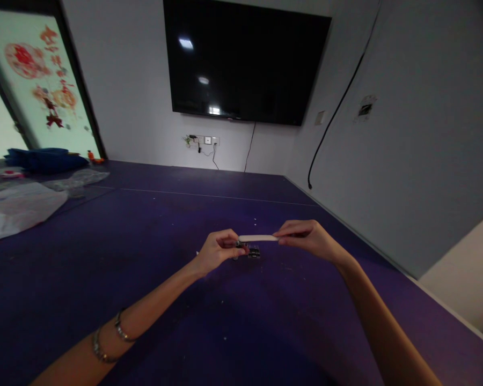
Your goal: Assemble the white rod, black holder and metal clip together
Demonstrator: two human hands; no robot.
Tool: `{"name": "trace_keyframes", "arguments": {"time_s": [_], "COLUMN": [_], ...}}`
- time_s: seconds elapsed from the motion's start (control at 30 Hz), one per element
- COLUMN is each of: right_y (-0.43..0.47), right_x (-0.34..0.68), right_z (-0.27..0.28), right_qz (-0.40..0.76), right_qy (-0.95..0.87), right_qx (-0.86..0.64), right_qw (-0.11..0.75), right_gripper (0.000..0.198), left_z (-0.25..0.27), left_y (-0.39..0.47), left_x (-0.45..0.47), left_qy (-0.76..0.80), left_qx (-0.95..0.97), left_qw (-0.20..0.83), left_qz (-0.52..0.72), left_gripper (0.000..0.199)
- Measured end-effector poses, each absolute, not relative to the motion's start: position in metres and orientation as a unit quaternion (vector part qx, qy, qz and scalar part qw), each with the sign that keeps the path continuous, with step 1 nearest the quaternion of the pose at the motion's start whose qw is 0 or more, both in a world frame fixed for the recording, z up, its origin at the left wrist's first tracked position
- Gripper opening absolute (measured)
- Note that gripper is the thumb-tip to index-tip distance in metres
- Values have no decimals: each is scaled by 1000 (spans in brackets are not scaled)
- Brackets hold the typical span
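Note:
A thin pale strip (258, 238) is stretched level between my two hands, above the purple surface. Its right end is pinched between the thumb and fingers of my right hand (308, 236). My left hand (217, 249) is closed at the strip's left end, where a small dark, metallic-looking part also shows by the fingertips. Just under the strip is a small dark object with shiny bits (254, 251); its kind is too small to make out. Two bracelets (100, 347) circle my left forearm.
White plastic sheeting (22, 209) and a dark blue cloth bundle (44, 160) lie at the far left, near a small orange object (92, 156). A black cable (338, 107) hangs down the right wall. A television (245, 59) is mounted on the wall ahead, above sockets (207, 140).

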State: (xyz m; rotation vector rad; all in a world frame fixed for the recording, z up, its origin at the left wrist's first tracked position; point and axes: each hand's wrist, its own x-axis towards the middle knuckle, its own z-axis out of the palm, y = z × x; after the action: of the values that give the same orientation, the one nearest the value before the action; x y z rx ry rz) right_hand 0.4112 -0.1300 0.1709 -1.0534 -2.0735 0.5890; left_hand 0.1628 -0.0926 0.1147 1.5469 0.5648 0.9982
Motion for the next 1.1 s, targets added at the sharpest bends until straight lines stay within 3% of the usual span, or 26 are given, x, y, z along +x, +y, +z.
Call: {"name": "trace_keyframes", "arguments": {"time_s": [1.1], "right_y": [-141], "right_x": [400], "right_z": [178], "right_qz": [198], "right_qy": [-817], "right_qx": [-410], "right_qw": [354], "right_gripper": [21], "left_z": [106], "left_y": [-86], "left_x": [165], "left_qy": [248], "left_qx": [660], "left_qw": [572], "left_qz": [419], "left_gripper": [21]}}
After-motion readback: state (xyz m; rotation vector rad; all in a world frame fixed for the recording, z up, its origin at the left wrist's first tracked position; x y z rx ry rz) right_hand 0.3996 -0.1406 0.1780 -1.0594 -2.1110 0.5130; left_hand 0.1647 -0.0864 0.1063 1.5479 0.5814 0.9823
